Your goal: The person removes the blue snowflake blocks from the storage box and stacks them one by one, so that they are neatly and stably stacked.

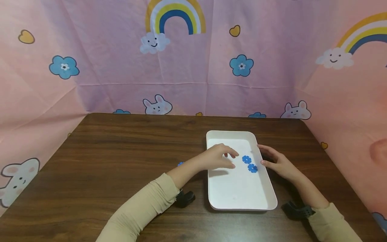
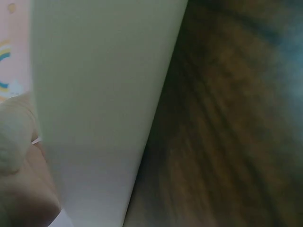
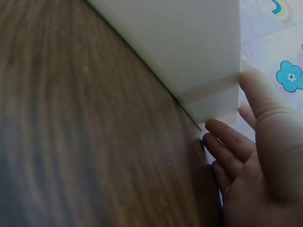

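A white rectangular tray (image 1: 237, 195) stands on the wooden table, with two blue snowflake-shaped discs (image 1: 252, 168) lying side by side towards its right wall. Over the tray's middle, my left hand (image 1: 218, 157) reaches in from the left, thumb and fingers spread apart with nothing between them, just left of the discs. My right hand (image 1: 278, 164) is at the outside of the right wall, its thumb and fingertips right at the rim. The right wrist view shows that hand's thumb (image 3: 258, 90) against the wall's edge and the other fingers loosely bent below.
Another blue piece (image 1: 180, 164) peeks out from behind the left forearm, mostly hidden. Black wrist straps (image 1: 297, 211) are on both arms. A pink patterned cloth (image 1: 187, 67) surrounds the dark wooden table (image 1: 121, 151) at the back and sides.
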Demonstrator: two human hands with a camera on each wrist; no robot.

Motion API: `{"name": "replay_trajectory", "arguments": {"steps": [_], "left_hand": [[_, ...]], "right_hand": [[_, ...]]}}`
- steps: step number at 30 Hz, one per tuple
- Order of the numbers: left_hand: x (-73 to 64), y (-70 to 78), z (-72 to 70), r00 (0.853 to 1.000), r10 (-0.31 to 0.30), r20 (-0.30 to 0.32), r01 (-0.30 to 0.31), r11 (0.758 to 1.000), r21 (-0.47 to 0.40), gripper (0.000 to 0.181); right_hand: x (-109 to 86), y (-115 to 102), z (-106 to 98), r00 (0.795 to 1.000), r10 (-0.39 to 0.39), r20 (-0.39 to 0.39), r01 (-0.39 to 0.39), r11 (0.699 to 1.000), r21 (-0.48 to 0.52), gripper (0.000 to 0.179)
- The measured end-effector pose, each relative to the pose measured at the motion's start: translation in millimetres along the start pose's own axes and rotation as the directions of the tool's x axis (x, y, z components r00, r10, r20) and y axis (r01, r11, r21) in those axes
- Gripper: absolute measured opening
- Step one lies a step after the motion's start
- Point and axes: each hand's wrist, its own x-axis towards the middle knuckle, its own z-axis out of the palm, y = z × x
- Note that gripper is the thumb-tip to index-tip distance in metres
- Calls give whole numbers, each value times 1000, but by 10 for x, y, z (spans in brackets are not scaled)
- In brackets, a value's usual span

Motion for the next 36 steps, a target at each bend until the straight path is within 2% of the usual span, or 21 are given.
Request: {"name": "replay_trajectory", "arguments": {"steps": [8, 13, 16, 20, 26, 36], "left_hand": [[282, 3, 74, 990, -81, 118, 67, 990, 120, 54], [380, -36, 129, 975, -113, 189, 74, 976, 204, 55], [423, -48, 158, 966, -129, 223, 63, 959, 278, 55], [478, -53, 184, 967, -126, 221, 46, 941, 336, 53], [512, -96, 218, 969, -129, 211, 41, 925, 378, 51], [516, -120, 226, 973, -88, 212, 6, 933, 359, 49]], "right_hand": [[-2, -13, -5, 1000, -27, 6, 27, 1000, -5, 59], [-15, -24, 0, 1000, -14, 6, 14, 1000, -17, 58], [-11, -22, 4, 1000, -18, 5, 19, 999, -35, 58], [9, -11, 5, 999, -41, 4, 41, 998, -40, 56], [27, 19, 6, 999, -35, 24, 35, 999, -25, 56], [19, 38, -4, 999, -38, 17, 38, 999, -27, 57]]}}
